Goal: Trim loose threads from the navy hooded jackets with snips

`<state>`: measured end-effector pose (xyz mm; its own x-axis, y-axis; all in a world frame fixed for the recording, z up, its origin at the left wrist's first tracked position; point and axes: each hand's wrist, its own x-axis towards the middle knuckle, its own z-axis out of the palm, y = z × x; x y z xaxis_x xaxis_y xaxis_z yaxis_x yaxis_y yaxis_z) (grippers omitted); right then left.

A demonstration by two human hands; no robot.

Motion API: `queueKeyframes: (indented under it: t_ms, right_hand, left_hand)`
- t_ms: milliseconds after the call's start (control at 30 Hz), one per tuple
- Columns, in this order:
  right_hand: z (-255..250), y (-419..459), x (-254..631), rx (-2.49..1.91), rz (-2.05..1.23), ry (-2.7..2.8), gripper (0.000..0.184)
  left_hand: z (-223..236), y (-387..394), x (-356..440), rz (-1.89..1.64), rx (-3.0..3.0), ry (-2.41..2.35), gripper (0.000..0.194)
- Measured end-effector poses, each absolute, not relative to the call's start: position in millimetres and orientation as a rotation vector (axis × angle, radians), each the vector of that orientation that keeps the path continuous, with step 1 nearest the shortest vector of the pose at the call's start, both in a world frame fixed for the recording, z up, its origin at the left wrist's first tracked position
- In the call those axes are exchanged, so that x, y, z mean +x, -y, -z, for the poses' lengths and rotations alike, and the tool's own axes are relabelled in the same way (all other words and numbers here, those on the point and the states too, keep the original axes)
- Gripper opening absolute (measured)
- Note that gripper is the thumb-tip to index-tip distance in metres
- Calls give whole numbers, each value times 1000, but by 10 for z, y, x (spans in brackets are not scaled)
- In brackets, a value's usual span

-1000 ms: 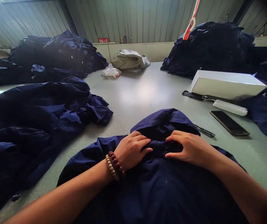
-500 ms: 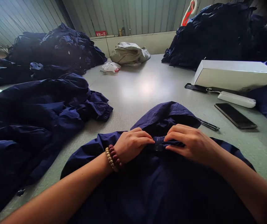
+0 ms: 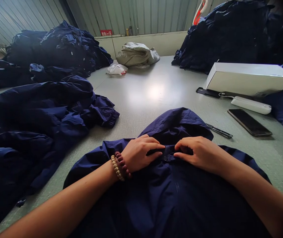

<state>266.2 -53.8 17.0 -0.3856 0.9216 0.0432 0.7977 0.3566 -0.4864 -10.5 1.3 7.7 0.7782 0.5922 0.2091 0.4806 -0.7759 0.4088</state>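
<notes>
A navy hooded jacket point(image 3: 151, 201) is spread on the table in front of me, its hood point(image 3: 176, 120) pointing away. At the neckline, my left hand point(image 3: 140, 150), with beaded bracelets at the wrist, pinches the cloth just left of a short stretch of zipper point(image 3: 166, 151). On the other side of that zipper, my right hand point(image 3: 199, 152) pinches the fabric between thumb and fingers. A narrow gap separates the two hands, and the zipper shows in it. Part of the collar is hidden beneath my fingers.
Another navy garment point(image 3: 39, 115) lies at left, with heaped clothing point(image 3: 57, 49) behind. Snips-like tool point(image 3: 219, 131) lies beside the hood. To the right are a phone point(image 3: 249, 122), white power bank point(image 3: 251, 105), white box point(image 3: 250, 77) and larger clothing pile point(image 3: 230, 36).
The right fingers have curled into a tighter pinch beside the zipper. My left thumb now shows below the fingers. The jacket front has shifted slightly, and more folds show.
</notes>
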Motion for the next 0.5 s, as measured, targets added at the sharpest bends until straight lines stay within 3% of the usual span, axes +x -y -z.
queueKeyframes:
  t_ms: [333,500]
  right_hand:
    - [-137,549,2673,-1479,-487,2309,20]
    - [-96,541,2676,-1396,-380,2289,43]
  left_hand:
    - [-88,-13,-109,-394,2617,-843,35]
    - [-89,-3,-110,-377,2623,-858,40]
